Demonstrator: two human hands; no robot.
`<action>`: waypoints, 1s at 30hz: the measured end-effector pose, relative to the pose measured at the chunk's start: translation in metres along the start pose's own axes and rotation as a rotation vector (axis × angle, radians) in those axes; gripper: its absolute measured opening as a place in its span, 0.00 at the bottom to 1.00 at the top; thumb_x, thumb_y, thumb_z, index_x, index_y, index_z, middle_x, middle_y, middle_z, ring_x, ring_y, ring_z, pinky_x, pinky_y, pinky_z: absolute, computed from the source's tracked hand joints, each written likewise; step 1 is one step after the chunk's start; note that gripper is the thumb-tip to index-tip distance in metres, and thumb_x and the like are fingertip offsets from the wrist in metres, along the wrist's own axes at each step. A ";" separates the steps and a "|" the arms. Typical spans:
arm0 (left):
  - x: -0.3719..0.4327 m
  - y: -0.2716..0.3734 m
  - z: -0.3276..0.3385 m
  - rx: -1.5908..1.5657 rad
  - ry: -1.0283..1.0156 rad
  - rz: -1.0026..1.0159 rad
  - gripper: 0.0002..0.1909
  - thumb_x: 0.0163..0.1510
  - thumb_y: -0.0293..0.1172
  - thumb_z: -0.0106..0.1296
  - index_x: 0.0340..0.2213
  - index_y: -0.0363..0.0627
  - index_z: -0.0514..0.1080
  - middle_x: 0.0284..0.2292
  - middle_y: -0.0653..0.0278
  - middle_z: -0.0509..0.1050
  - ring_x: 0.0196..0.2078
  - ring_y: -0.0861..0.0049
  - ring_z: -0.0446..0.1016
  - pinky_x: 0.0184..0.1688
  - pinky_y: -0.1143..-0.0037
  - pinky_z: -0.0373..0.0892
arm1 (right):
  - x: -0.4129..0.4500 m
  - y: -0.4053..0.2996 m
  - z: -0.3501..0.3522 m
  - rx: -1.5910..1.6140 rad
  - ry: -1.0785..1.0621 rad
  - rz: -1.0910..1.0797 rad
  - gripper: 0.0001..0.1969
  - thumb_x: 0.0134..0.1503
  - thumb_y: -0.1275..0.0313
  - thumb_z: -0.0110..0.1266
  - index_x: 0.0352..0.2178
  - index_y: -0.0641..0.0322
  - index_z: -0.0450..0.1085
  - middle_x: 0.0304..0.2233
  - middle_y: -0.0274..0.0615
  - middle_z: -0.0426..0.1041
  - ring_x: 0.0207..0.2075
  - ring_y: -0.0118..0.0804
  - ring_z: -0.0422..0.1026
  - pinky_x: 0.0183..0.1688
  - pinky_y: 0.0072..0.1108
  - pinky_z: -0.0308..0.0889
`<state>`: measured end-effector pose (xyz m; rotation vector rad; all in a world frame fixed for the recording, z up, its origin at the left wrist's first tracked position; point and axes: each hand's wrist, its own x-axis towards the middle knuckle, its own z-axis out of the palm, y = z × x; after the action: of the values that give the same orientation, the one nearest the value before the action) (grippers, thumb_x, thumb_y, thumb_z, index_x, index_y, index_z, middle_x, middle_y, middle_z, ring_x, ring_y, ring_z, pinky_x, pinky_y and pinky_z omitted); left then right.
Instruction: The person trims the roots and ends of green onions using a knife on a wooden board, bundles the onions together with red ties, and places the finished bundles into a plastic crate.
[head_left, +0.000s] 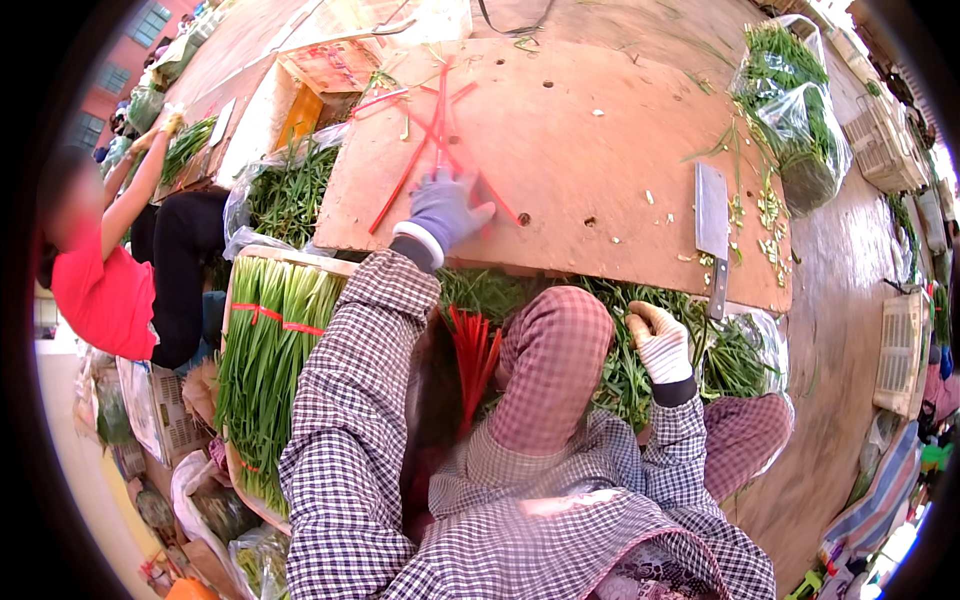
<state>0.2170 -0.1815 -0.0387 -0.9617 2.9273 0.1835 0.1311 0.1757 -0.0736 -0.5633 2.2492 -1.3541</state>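
Note:
My left hand, in a purple-grey glove, is over the left part of a wooden board. Its fingers are spread and blurred, among several red ties that lie crossed on the wood. My right hand, in a pale glove with tan fingertips, is bent beside my knee, just off the board's near edge. Loose green leaves lie next to it; whether its fingers pinch anything is unclear. A cleaver rests on the board's right side, its handle pointing towards me.
To my left a crate holds green stalks bundled with red bands. More red ties stand beside my knee. Plastic-wrapped greens lie beyond the board's right end. A person in a red shirt works at far left. Trimmings litter the board.

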 end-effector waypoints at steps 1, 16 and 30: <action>0.000 -0.002 0.003 -0.029 0.013 0.097 0.36 0.45 0.54 0.53 0.53 0.50 0.62 0.55 0.48 0.58 0.57 0.49 0.56 0.56 0.56 0.55 | 0.002 -0.002 0.000 -0.005 -0.008 0.016 0.13 0.52 0.75 0.55 0.39 0.71 0.71 0.29 0.45 0.76 0.25 0.26 0.72 0.29 0.17 0.68; 0.171 -0.199 -0.014 0.362 0.388 -0.215 0.24 0.52 0.37 0.43 0.52 0.54 0.62 0.52 0.56 0.64 0.54 0.56 0.63 0.52 0.59 0.62 | 0.008 0.028 0.007 -0.180 -0.050 0.206 0.08 0.50 0.76 0.54 0.32 0.68 0.74 0.25 0.47 0.76 0.24 0.33 0.74 0.29 0.20 0.68; 0.145 -0.157 -0.097 0.224 0.254 0.145 0.10 0.55 0.36 0.44 0.33 0.43 0.69 0.28 0.50 0.74 0.32 0.54 0.73 0.34 0.61 0.68 | 0.012 0.019 0.010 -0.294 -0.020 -0.049 0.07 0.48 0.74 0.55 0.30 0.66 0.74 0.25 0.49 0.75 0.26 0.41 0.75 0.30 0.24 0.70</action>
<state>0.1919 -0.4043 0.0296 -0.7923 3.1572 -0.2766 0.1246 0.1702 -0.0967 -0.7299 2.4498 -1.0393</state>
